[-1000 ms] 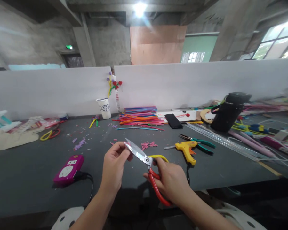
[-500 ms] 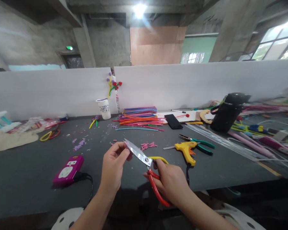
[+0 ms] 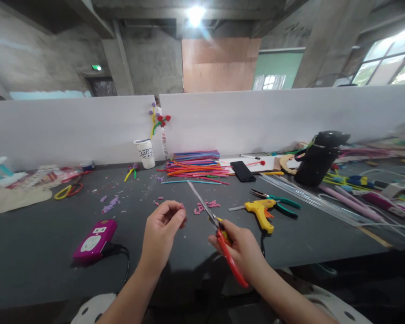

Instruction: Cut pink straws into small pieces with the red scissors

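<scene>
My left hand (image 3: 164,227) is pinched just above the dark table, left of the scissors, with a tiny pink piece (image 3: 182,206) showing at its fingertips. My right hand (image 3: 241,247) grips the red and yellow handles of the scissors (image 3: 202,201); their blades look closed and point up and to the left, apart from my left hand. Small pink cut pieces (image 3: 214,204) lie behind the blades. Farther back is a pile of colourful pipe cleaners (image 3: 197,167), with a light blue one (image 3: 172,182) in front of it.
On the right are a yellow glue gun (image 3: 261,213), green-handled pliers (image 3: 285,204), a black phone (image 3: 243,171) and a black flask (image 3: 319,159). A magenta power box (image 3: 96,240), purple scraps (image 3: 110,204) and a white cup (image 3: 145,154) are on the left.
The scissors have moved right, away from my left fingertips, and turned so the blades point more upward. More pink pieces show on the table. My left hand has barely moved.
</scene>
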A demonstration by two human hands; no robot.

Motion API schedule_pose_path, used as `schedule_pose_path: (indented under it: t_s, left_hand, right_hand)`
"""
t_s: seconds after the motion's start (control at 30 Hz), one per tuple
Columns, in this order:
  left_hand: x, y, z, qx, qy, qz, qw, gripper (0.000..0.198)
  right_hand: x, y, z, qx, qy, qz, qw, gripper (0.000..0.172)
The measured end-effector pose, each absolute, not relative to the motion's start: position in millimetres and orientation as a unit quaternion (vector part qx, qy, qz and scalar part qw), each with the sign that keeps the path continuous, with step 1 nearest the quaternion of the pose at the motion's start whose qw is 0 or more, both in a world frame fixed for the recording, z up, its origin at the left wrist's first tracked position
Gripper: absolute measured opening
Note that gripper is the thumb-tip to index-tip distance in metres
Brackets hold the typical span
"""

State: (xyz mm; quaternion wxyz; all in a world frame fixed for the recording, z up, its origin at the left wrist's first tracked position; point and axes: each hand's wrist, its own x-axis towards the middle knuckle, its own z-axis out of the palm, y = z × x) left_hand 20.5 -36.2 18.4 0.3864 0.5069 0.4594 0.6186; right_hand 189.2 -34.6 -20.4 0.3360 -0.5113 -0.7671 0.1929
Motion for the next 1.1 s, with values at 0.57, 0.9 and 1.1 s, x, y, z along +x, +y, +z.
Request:
schedule_pose_path:
  t_s: [0.57, 0.9, 1.1]
  left_hand:
    - [45, -44, 4, 0.653, 0.489, 0.423, 0.395, 0.008]
    - [45, -39, -3, 0.488, 0.379, 0.452, 0.644, 0.007]
    - [36, -35, 4, 0.447, 0.404, 0.536, 0.591, 0.006]
  right_hand:
    - [185, -23, -1, -0.412, -0.633, 0.51, 0.411, 0.003]
    - [188, -22, -5, -0.376, -0.618, 0.548, 0.419, 0.013]
    - [192, -22, -6, -0.441, -0.717, 0.364, 0.398, 0.019]
